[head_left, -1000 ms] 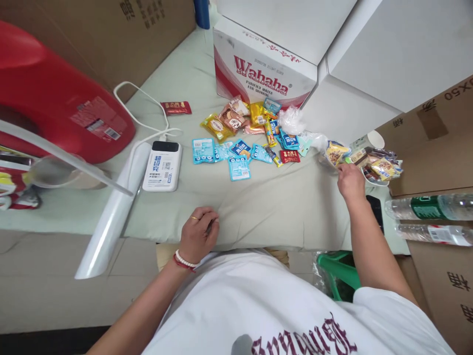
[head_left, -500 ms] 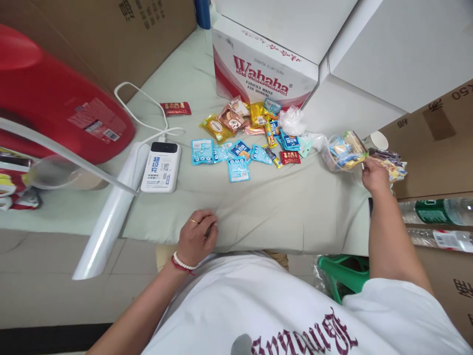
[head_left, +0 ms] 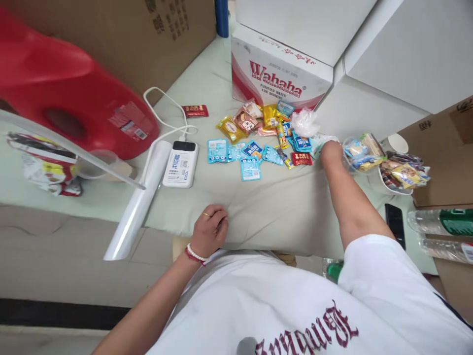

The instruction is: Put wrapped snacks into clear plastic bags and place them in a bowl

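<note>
My left hand (head_left: 211,228) rests at the table's front edge, fingers loosely curled in, with nothing visible in them. My right hand (head_left: 331,152) reaches to the right end of the snack pile, beside a clear plastic bag (head_left: 321,140); its fingers are hidden behind the back of the hand. Just left of it lies a red snack packet (head_left: 302,159). Several light-blue packets (head_left: 251,168), yellow packets (head_left: 229,129) and a crumpled white plastic bag (head_left: 305,122) lie in the pile. Right of the hand stands a clear plastic tub (head_left: 360,155) with snacks in it.
A white container (head_left: 384,183) of packets, a white cup (head_left: 394,144), a phone (head_left: 395,224) and bottles (head_left: 441,222) are at right. Behind stands a Wahaha box (head_left: 273,74). A power bank (head_left: 180,165), white tube (head_left: 138,207) and red jug (head_left: 84,93) are at left.
My right hand has let go of the clear tub and moved left to the pile's right end. The tub now stands beside the white container. My left hand keeps its pose. The view has shifted.
</note>
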The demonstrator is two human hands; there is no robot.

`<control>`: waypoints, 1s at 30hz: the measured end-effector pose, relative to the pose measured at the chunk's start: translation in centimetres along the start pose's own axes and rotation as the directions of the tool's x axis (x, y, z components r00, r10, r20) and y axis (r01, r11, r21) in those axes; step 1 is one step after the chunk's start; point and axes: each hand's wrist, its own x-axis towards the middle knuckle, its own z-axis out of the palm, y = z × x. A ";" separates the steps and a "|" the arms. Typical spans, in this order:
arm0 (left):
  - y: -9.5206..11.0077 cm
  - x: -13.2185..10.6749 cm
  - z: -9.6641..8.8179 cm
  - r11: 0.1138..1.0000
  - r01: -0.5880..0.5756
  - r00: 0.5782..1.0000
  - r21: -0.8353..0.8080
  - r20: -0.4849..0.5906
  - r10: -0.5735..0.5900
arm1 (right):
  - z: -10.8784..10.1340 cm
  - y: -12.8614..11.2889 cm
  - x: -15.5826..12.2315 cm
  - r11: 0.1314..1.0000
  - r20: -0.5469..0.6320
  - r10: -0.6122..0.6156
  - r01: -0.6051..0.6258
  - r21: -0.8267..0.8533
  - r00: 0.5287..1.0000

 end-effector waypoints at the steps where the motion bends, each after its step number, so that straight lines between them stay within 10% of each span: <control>1: 0.0 0.0 0.1 1.000 0.003 1.000 -0.003 -0.014 -0.003 | 0.0 -0.1 0.3 0.999 0.014 0.035 -0.035 0.000 0.999; 5: 0.1 -0.2 0.0 0.998 0.038 0.997 -0.054 -0.064 -0.041 | -0.5 0.6 -2.4 0.992 0.013 0.128 -0.128 0.016 0.992; 8: 0.3 -0.1 -0.5 0.980 0.105 0.990 -0.168 -0.073 -0.119 | -0.7 1.6 -8.1 0.896 0.043 0.108 -0.116 0.428 0.993; 12: 1.5 1.0 -0.9 0.877 0.247 0.965 -0.413 0.022 -0.261 | -1.0 0.9 -17.4 0.155 0.243 -0.068 -0.230 0.961 0.968; 15: 3.5 2.7 0.7 0.725 0.400 0.916 -0.560 0.252 -0.311 | -1.4 -2.1 -22.5 -0.100 0.263 -0.184 -0.285 0.953 0.947; 18: 5.4 4.7 3.3 0.596 0.528 0.849 -0.605 0.385 -0.361 | -1.6 -5.6 -25.4 -0.113 0.241 -0.276 -0.280 0.953 0.930; 22: 5.4 6.2 5.2 0.596 0.490 0.872 -0.636 0.349 -0.343 | -1.6 -7.7 -26.4 -0.055 0.239 -0.374 -0.279 0.959 0.896; 30: 2.1 5.1 1.9 0.328 0.658 0.748 -0.678 0.540 -0.386 | -2.5 -3.8 -24.8 -0.102 0.424 -0.327 -0.478 0.872 0.844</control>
